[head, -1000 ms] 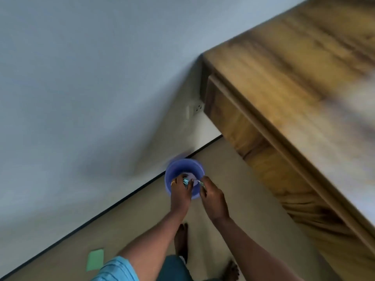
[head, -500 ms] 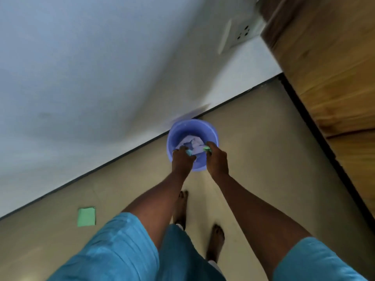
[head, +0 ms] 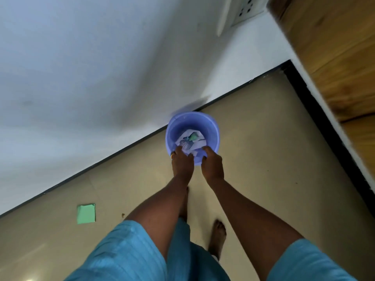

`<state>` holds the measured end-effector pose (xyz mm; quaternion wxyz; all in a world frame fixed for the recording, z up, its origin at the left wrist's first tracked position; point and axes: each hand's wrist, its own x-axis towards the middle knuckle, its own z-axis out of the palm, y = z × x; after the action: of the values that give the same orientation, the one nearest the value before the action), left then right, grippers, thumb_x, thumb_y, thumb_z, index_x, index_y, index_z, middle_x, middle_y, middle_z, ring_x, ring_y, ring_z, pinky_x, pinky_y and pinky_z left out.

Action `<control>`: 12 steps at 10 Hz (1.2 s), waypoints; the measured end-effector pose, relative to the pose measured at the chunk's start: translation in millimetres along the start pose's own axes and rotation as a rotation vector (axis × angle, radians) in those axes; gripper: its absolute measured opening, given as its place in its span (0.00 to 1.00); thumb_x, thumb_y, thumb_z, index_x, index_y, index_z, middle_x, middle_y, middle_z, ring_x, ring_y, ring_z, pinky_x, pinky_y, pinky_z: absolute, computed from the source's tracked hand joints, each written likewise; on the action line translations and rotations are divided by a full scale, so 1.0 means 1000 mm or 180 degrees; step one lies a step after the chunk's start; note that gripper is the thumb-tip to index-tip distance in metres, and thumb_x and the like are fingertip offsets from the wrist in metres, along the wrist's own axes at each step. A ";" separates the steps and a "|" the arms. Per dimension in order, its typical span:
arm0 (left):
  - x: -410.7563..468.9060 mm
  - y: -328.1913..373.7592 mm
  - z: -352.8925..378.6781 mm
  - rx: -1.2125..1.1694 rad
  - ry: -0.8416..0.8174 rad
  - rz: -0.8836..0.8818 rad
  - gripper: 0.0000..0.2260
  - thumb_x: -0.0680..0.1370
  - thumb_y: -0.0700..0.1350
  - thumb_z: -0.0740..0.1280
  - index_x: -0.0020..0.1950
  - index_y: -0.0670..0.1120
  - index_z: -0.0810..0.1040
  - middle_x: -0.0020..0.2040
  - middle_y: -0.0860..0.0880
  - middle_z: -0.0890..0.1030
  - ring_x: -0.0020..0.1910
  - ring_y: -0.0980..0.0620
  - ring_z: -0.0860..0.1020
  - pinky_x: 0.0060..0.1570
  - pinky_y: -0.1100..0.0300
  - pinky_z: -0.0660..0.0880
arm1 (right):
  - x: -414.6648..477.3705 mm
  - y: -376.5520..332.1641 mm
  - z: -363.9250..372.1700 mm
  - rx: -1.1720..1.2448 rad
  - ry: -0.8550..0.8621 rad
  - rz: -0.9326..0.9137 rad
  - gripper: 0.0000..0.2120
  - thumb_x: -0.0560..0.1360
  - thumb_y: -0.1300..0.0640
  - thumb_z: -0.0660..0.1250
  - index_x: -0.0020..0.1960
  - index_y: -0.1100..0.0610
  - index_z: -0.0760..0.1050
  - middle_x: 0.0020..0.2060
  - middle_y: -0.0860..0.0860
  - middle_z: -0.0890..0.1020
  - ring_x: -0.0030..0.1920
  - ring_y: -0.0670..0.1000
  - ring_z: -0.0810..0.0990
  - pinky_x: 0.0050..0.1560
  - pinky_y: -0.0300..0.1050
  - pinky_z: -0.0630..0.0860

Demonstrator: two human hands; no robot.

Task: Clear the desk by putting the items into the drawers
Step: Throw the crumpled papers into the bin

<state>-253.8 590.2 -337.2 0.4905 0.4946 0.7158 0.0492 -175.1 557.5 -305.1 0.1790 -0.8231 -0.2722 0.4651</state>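
Observation:
A blue plastic bin [head: 211, 128] stands on the floor against the wall. Crumpled white paper [head: 199, 144] and a small green scrap [head: 193, 136] lie inside it. My left hand [head: 181, 162] and my right hand [head: 212, 164] hang side by side over the bin's near rim, fingers pointing down and loosely bent. I see nothing held in either hand. The left fingertips are just above the paper; whether they touch it I cannot tell.
The wooden desk's side [head: 334, 57] fills the upper right, with a wall socket [head: 246, 9] beside it. A green sticky note [head: 86, 213] lies on the beige floor at the left. My bare feet stand just behind the bin.
The green scraps that both hands pinched over the bin have left my fingers, and a green scrap now lies in the bin. The view has dropped lower and closer to the bin.

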 end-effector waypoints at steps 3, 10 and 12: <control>-0.099 0.057 -0.051 0.0231 0.0138 0.0630 0.20 0.78 0.39 0.62 0.69 0.40 0.68 0.63 0.39 0.75 0.62 0.42 0.73 0.58 0.55 0.69 | -0.093 -0.050 -0.056 0.0071 0.0338 -0.0074 0.12 0.80 0.59 0.52 0.56 0.57 0.72 0.49 0.55 0.79 0.49 0.56 0.78 0.42 0.40 0.65; -0.387 0.177 -0.032 0.0122 0.0841 0.3141 0.16 0.76 0.44 0.57 0.56 0.36 0.77 0.53 0.37 0.79 0.53 0.37 0.78 0.56 0.54 0.68 | -0.343 0.020 -0.272 -0.1131 0.2305 -0.2281 0.16 0.71 0.56 0.56 0.49 0.58 0.81 0.43 0.51 0.85 0.40 0.52 0.84 0.31 0.40 0.79; -0.492 0.221 0.046 0.0092 0.0608 0.4711 0.13 0.74 0.41 0.56 0.57 0.46 0.72 0.49 0.39 0.80 0.51 0.48 0.74 0.54 0.54 0.71 | -0.410 0.113 -0.367 -0.1436 0.3344 -0.2002 0.14 0.69 0.56 0.60 0.49 0.56 0.82 0.41 0.50 0.85 0.35 0.51 0.83 0.28 0.40 0.77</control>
<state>-59.1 311.1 83.1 0.2583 0.8472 0.2359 0.3999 1.9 200.6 91.9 0.2387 -0.8393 -0.4673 -0.1423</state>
